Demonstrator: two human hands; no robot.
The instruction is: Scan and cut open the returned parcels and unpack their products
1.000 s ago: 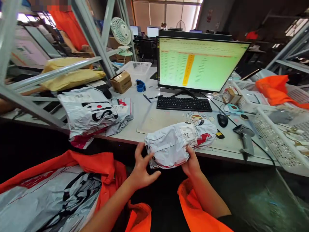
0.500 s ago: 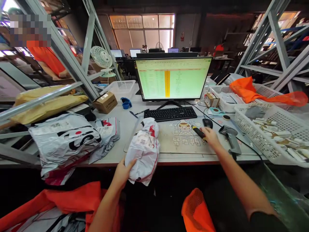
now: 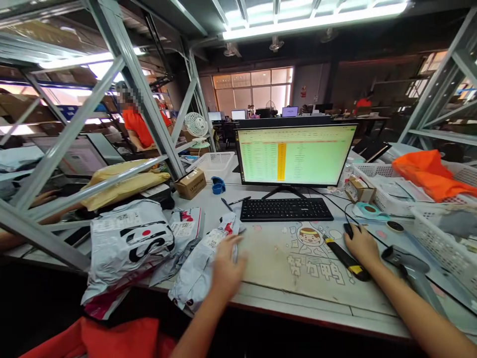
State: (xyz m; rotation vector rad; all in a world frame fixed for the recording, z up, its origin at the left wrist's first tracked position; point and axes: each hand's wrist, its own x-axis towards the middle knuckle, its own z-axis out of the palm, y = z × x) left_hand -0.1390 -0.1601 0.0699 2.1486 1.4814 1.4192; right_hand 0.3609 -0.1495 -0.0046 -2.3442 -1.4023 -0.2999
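My right hand [image 3: 361, 246] rests over a black computer mouse [image 3: 348, 230], fingers curved round it. Beside that hand, a black-and-yellow utility knife [image 3: 346, 258] lies on the desk mat [image 3: 268, 258]. My left hand [image 3: 228, 266], partly smeared by motion, is at the right side of a white plastic mailer bag [image 3: 196, 266], its fingers apart and not wrapped round the bag. That bag lies at the desk's front edge, its label facing up; the hand hides part of it. A black keyboard [image 3: 286, 210] sits beyond, below a lit monitor [image 3: 298, 154] showing a spreadsheet.
More mailer bags [image 3: 130, 238] and a yellow parcel [image 3: 126, 184] lie on the left by a metal frame [image 3: 149, 109]. A barcode scanner [image 3: 410, 263] and white baskets [image 3: 443, 243] stand right. A co-worker in orange [image 3: 139, 129] is behind the frame.
The mailer bag has moved left onto the desk, and my left hand has let go of it. My right hand has left the utility knife on the mat and taken the mouse. The view has tilted up.
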